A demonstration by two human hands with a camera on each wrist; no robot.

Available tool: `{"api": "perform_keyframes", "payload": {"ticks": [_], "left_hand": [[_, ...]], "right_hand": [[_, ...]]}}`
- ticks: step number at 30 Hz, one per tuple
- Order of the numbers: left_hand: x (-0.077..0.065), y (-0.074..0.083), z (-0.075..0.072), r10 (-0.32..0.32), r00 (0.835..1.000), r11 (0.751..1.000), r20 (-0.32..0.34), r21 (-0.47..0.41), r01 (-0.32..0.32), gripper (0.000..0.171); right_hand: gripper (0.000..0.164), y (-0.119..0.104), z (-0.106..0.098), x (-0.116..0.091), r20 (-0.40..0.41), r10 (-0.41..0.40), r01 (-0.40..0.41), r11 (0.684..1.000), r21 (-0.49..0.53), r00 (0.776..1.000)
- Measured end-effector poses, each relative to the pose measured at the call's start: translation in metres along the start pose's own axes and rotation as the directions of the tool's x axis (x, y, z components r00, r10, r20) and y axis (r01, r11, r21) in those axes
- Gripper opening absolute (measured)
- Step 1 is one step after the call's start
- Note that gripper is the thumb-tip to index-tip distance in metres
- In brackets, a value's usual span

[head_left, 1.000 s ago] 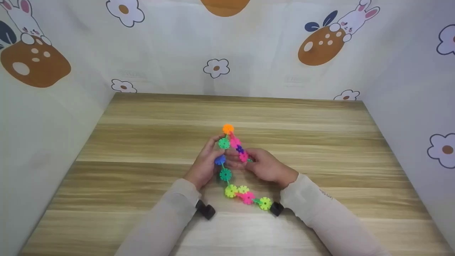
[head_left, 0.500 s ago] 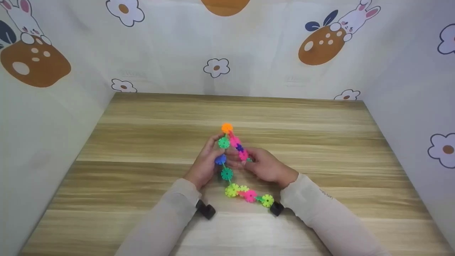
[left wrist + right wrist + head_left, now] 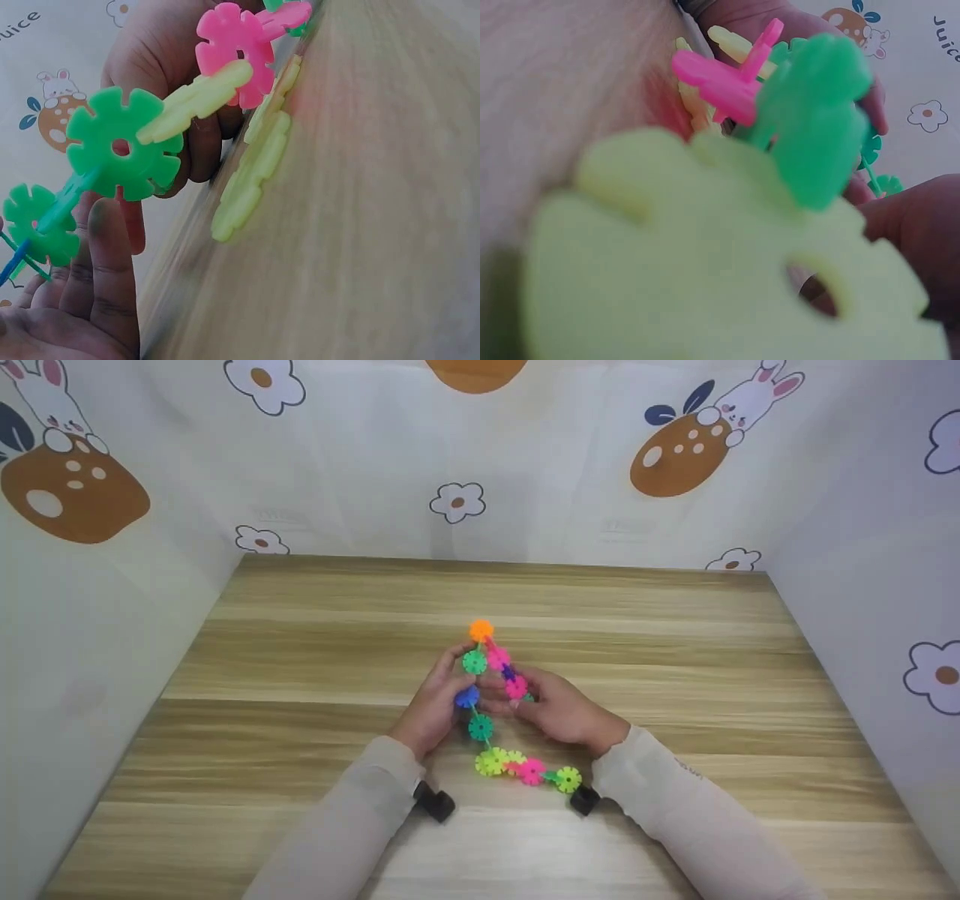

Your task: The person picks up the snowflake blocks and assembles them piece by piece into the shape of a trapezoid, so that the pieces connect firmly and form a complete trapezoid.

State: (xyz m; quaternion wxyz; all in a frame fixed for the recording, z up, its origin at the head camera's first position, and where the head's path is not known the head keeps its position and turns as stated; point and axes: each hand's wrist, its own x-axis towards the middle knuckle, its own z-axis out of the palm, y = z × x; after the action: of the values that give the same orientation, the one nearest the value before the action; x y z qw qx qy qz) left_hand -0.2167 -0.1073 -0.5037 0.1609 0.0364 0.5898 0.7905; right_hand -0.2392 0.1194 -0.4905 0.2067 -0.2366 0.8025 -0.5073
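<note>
A chain of interlocking plastic snowflake discs hangs in an open loop between both hands in the head view. My left hand (image 3: 433, 706) holds it at a blue disc (image 3: 466, 697), the thumb lying over that disc. At the other strand, my right hand (image 3: 568, 710) pinches a mostly hidden green disc beside a pink disc (image 3: 516, 687). An orange disc (image 3: 481, 630) forms the top bend. Below the left hand run a green disc (image 3: 481, 727), yellow discs (image 3: 492, 761) and a pink disc (image 3: 532, 771). The yellow end disc (image 3: 667, 262) looms large and blurred in the right wrist view.
A wood-grain tabletop (image 3: 315, 660) lies under the hands. Printed fabric walls (image 3: 540, 450) with rabbits and flowers enclose its back and sides. A black wrist camera (image 3: 435, 802) sits on the left sleeve, and another black camera (image 3: 584, 800) on the right.
The chain's lower free end has swung slightly right and up, nearer the right wrist camera. Both hands keep nearly the same places and grips.
</note>
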Motion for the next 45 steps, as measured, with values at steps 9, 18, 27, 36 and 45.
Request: {"api": "perform_keyframes", "payload": {"ticks": [9, 18, 27, 36, 45], "left_hand": [[0.0000, -0.0003, 0.0008, 0.022, 1.000, 1.000, -0.006, -0.013, -0.022, 0.046], [0.0017, -0.0020, 0.0018, 0.029, 0.999, 0.998, -0.032, -0.051, -0.031, 0.047], [0.0008, -0.0028, 0.0011, 0.031, 0.999, 0.999, -0.023, -0.033, -0.032, 0.044], [0.0001, -0.0020, 0.0022, 0.038, 0.998, 0.999, -0.048, -0.029, -0.040, 0.043], [0.0015, -0.0025, 0.0020, 0.049, 0.997, 0.997, -0.057, -0.058, -0.053, 0.042]], "right_hand": [[0.074, 0.0000, -0.0004, -0.0003, 0.025, -0.031, 0.029, 0.998, 0.061, 0.999], [0.080, 0.0020, -0.0021, -0.0009, 0.055, -0.025, 0.020, 0.996, 0.081, 0.998], [0.076, 0.0059, -0.0024, 0.0003, 0.066, -0.043, 0.034, 0.990, 0.134, 0.997], [0.079, 0.0039, -0.0028, -0.0005, 0.035, -0.018, 0.014, 0.996, 0.091, 0.999], [0.078, 0.0021, 0.0000, -0.0019, -0.031, 0.003, -0.001, 0.998, 0.062, 1.000]]}}
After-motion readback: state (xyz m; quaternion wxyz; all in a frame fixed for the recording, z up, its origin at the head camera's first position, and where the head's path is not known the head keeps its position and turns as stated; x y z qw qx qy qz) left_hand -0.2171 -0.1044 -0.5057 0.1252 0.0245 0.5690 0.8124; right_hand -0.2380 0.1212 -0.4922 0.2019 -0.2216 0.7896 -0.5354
